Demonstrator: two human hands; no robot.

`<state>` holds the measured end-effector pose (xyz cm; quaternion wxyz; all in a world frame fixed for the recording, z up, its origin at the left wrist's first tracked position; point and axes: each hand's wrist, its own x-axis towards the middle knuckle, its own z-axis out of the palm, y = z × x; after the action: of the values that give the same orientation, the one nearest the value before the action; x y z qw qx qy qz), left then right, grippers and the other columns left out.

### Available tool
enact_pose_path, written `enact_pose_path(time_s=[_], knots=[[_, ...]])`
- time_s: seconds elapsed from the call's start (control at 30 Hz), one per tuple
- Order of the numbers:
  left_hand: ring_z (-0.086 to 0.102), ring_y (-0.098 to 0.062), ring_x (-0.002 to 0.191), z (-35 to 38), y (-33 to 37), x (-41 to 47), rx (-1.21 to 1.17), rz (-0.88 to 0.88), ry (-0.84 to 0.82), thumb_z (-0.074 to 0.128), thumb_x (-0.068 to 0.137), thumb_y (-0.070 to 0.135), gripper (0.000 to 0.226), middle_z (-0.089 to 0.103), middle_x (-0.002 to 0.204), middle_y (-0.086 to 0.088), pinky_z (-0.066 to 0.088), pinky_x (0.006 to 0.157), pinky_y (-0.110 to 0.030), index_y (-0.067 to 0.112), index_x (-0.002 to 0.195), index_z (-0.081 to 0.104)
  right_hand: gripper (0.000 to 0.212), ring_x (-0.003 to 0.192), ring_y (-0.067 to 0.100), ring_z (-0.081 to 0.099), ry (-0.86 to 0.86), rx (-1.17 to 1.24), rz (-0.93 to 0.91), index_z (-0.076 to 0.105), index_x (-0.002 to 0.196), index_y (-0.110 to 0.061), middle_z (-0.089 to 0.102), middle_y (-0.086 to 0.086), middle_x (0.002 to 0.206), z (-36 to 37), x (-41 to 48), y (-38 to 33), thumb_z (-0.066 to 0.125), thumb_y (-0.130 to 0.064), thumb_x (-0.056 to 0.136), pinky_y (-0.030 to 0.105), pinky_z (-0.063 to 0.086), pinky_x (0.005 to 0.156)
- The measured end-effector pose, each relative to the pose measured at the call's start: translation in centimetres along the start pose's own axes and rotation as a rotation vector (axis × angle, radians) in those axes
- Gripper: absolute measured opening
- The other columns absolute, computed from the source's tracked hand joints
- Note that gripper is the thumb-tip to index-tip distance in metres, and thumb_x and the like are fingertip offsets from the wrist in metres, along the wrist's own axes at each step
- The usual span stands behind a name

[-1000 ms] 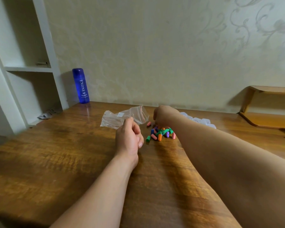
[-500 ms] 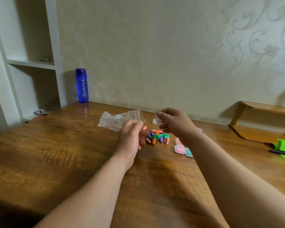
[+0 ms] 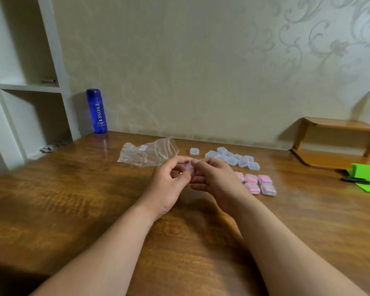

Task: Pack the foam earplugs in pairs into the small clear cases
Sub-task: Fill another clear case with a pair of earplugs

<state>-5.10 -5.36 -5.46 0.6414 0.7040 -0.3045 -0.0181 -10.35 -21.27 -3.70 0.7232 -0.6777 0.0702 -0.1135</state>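
My left hand [image 3: 169,184] and my right hand [image 3: 214,178] meet above the middle of the wooden table [image 3: 73,199]. Both pinch one small clear case [image 3: 190,170] between their fingertips. Bits of colour from the foam earplugs [image 3: 183,168] peek out between my fingers; the loose pile is hidden behind my hands. Several empty clear cases [image 3: 233,158] lie in a cluster behind my right hand. Several cases holding pink earplugs [image 3: 257,184] sit in rows to its right.
A crumpled clear zip bag [image 3: 147,153] lies behind my left hand. A blue bottle [image 3: 96,111] stands at the wall by white shelves [image 3: 28,88]. At the right are a wooden stand [image 3: 333,144], green paper [image 3: 365,176] and a black pen [image 3: 361,181].
My right hand has come back from the earplug pile towards my left with a clear case. Both hands now meet and hold it. The view shifted right, showing the rows of cases.
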Motion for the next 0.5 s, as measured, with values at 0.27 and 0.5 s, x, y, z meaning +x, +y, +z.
enact_pose_path(time_s=[0.27,0.5], knots=[[0.074,-0.018,0.100,0.30,0.12,-0.24,0.002,-0.052,-0.022,0.066,0.106,0.033,0.022,0.072,0.107,0.000,0.066,0.081,-0.037,0.049,0.121,0.068,0.017,0.086,0.027,0.078,0.015,-0.125,-0.074,0.070,0.109,-0.009,0.078,0.013,0.097,-0.17,-0.43,-0.49,0.072,-0.024,0.102,0.043,0.065,0.088],[0.074,-0.038,0.103,0.03,0.22,-0.24,-0.140,-0.129,-0.061,0.068,0.105,0.023,0.017,0.073,0.123,-0.007,0.065,0.088,-0.053,0.029,0.119,0.074,0.022,0.088,0.025,0.078,-0.013,-0.189,-0.113,0.070,0.107,-0.010,0.078,0.014,0.100,-0.38,-0.77,-0.08,0.075,-0.030,0.100,0.043,0.064,0.087]])
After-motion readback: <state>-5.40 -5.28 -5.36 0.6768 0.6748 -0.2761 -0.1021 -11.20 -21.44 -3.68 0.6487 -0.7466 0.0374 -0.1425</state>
